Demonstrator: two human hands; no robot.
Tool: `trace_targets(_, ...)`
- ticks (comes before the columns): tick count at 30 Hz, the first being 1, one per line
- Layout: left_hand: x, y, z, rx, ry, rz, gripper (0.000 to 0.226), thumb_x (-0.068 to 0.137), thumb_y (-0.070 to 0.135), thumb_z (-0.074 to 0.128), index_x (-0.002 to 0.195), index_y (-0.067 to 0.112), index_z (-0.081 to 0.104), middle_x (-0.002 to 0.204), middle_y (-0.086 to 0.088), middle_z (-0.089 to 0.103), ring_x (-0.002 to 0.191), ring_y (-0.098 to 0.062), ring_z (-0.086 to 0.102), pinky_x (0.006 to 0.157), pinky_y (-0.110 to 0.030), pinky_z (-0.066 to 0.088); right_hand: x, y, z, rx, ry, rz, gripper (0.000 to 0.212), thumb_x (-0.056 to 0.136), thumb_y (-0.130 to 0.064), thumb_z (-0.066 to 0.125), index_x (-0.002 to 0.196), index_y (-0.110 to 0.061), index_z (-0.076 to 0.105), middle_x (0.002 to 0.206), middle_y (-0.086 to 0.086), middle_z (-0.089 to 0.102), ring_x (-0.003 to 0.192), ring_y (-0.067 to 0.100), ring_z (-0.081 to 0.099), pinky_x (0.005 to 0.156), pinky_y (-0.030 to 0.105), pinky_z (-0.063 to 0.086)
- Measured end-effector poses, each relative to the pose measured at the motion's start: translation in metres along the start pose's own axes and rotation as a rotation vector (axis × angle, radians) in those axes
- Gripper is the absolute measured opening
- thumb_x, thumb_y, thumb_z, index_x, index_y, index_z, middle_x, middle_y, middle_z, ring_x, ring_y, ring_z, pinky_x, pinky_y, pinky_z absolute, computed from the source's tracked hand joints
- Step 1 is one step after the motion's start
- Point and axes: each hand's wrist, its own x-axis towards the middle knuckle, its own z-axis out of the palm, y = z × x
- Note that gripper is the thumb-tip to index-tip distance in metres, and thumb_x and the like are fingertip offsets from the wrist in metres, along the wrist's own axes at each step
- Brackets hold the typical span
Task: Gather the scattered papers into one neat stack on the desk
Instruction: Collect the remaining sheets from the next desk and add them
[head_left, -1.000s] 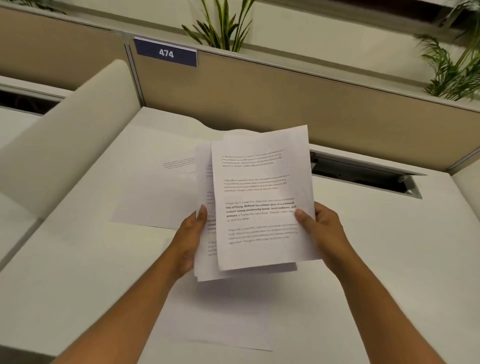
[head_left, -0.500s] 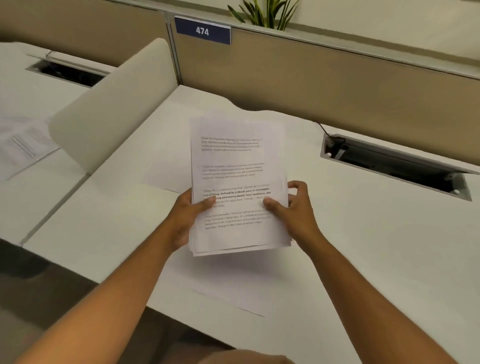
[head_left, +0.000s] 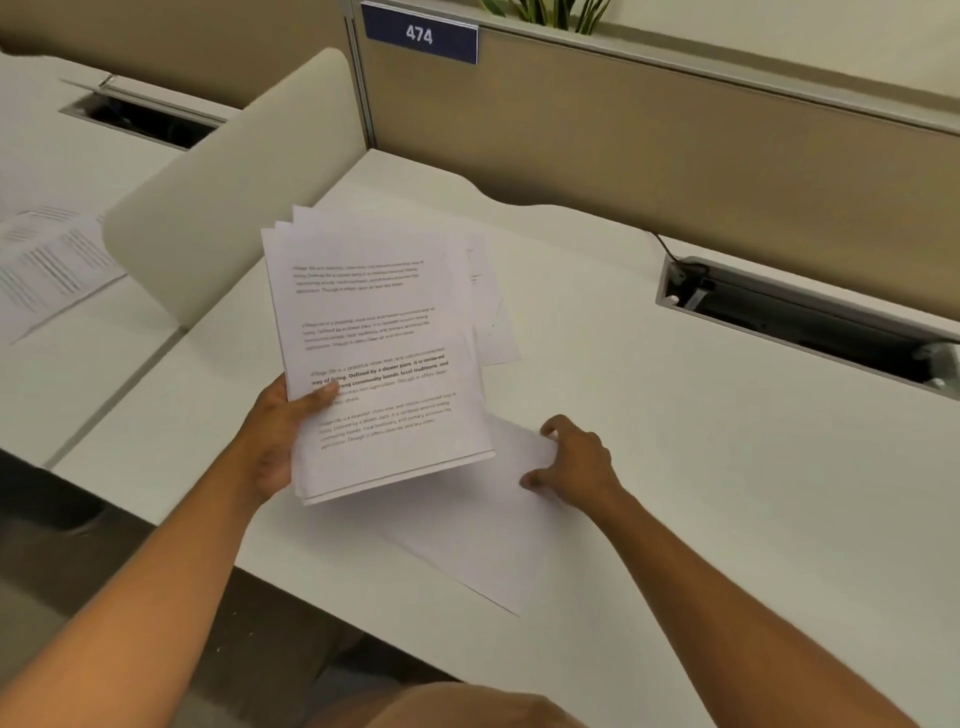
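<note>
A bundle of printed sheets (head_left: 374, 338) is held above the white desk (head_left: 701, 467), its top corners fanned apart. My left hand (head_left: 283, 436) grips the bundle's lower left edge, thumb on the printed face. A loose blank sheet (head_left: 483, 530) lies flat on the desk near the front edge, partly under the bundle. My right hand (head_left: 571, 462) rests on that sheet's right corner, fingers curled on its edge. Another sheet (head_left: 493, 322) lies on the desk behind the bundle, mostly hidden by it.
A curved cream divider (head_left: 234, 171) separates this desk from the left one, where printed pages (head_left: 47, 270) lie. An open cable tray (head_left: 810, 327) is sunk in the desk at the right. A tan partition (head_left: 675, 130) labelled 474 closes the back.
My right hand has let go of the bundle and dropped to the loose sheet on the desk. The left hand alone holds the bundle, now tilted left with its corners fanned.
</note>
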Motion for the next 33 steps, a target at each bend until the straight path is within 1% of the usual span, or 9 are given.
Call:
trace_targets(4, 0.016, 0.000, -0.026, -0.038, 0.021, -0.032, 0.043, 0.107, 0.005, 0.063, 0.148, 0.017, 0.069, 0.136, -0.009, 0.082, 0.117, -0.030, 0.082, 0.085, -0.041, 0.071, 0.005, 0.004, -0.025, 0.287, 0.033, 0.035, 0.018, 0.075, -0.016, 0.087, 0.089, -0.014, 0.077, 0.090, 0.003, 0.076, 0.089, 0.028, 0.072, 0.067, 0.029, 0.052)
trace_targets(6, 0.024, 0.003, -0.042, -0.056, 0.014, -0.041, 0.042, 0.107, 0.006, 0.064, 0.146, 0.019, 0.070, 0.137, -0.009, 0.082, 0.118, -0.031, 0.082, 0.086, -0.042, 0.071, -0.001, 0.002, -0.046, 0.451, 0.146, 0.036, 0.007, 0.081, -0.014, 0.085, 0.086, -0.016, 0.080, 0.087, 0.002, 0.078, 0.089, 0.028, 0.074, 0.069, 0.030, 0.055)
trace_targets(11, 0.045, 0.008, -0.064, -0.057, -0.020, -0.087, 0.037, 0.103, 0.006, 0.067, 0.135, 0.022, 0.077, 0.134, -0.011, 0.083, 0.111, -0.031, 0.084, 0.082, -0.042, 0.072, -0.023, -0.033, -0.109, 0.639, 0.741, 0.025, 0.019, 0.091, -0.033, 0.078, 0.106, -0.022, 0.082, 0.104, 0.000, 0.080, 0.096, 0.027, 0.076, 0.091, 0.053, 0.064)
trace_targets(15, 0.063, 0.006, -0.056, -0.059, -0.048, -0.128, 0.038, 0.106, 0.003, 0.063, 0.140, 0.018, 0.072, 0.130, -0.012, 0.084, 0.111, -0.033, 0.084, 0.079, -0.040, 0.072, -0.051, -0.097, -0.123, 0.657, 1.101, -0.330, 0.024, 0.097, -0.034, 0.075, 0.115, -0.019, 0.080, 0.106, -0.003, 0.081, 0.093, 0.011, 0.076, 0.082, 0.026, 0.061)
trace_targets(17, 0.069, 0.005, -0.046, -0.061, -0.080, -0.159, 0.039, 0.107, 0.004, 0.064, 0.144, 0.016, 0.069, 0.132, -0.014, 0.083, 0.118, -0.038, 0.080, 0.080, -0.042, 0.072, -0.056, -0.129, -0.102, 0.456, 1.106, -0.537, 0.017, 0.097, -0.020, 0.077, 0.113, -0.016, 0.081, 0.111, -0.001, 0.081, 0.100, 0.012, 0.076, 0.089, 0.023, 0.058)
trace_targets(20, 0.074, 0.006, -0.028, -0.065, -0.134, -0.188, 0.037, 0.108, 0.008, 0.065, 0.144, 0.018, 0.069, 0.131, -0.014, 0.083, 0.117, -0.040, 0.081, 0.082, -0.045, 0.072, -0.049, -0.161, -0.047, 0.128, 0.973, -0.748, 0.029, 0.085, 0.002, 0.084, 0.113, -0.004, 0.082, 0.121, 0.011, 0.079, 0.115, 0.027, 0.076, 0.105, 0.046, 0.057)
trace_targets(24, 0.074, 0.008, -0.004, -0.096, -0.174, -0.169, 0.043, 0.098, 0.024, 0.074, 0.141, 0.021, 0.071, 0.132, -0.016, 0.083, 0.108, -0.035, 0.085, 0.078, -0.044, 0.071, -0.036, -0.176, 0.016, -0.154, 0.762, -0.940, 0.030, 0.079, -0.004, 0.088, 0.109, -0.002, 0.083, 0.123, 0.016, 0.078, 0.119, 0.038, 0.074, 0.105, 0.068, 0.051)
trace_targets(28, 0.072, 0.008, 0.007, -0.116, -0.183, -0.193, 0.043, 0.105, 0.046, 0.064, 0.143, 0.027, 0.072, 0.139, -0.010, 0.081, 0.117, -0.035, 0.082, 0.089, -0.050, 0.069, -0.031, -0.176, 0.050, -0.281, 0.618, -0.937, 0.036, 0.077, -0.009, 0.090, 0.112, -0.005, 0.081, 0.126, 0.015, 0.077, 0.122, 0.039, 0.072, 0.104, 0.068, 0.051)
trace_targets(33, 0.069, 0.007, 0.005, -0.148, -0.276, -0.253, 0.076, 0.098, 0.079, 0.040, 0.156, 0.033, 0.061, 0.150, -0.004, 0.075, 0.134, -0.039, 0.073, 0.113, -0.066, 0.056, -0.036, -0.176, 0.063, -0.400, 0.501, -0.913, 0.037, 0.092, -0.029, 0.077, 0.125, -0.012, 0.075, 0.138, 0.010, 0.071, 0.134, 0.034, 0.063, 0.118, 0.060, 0.042)
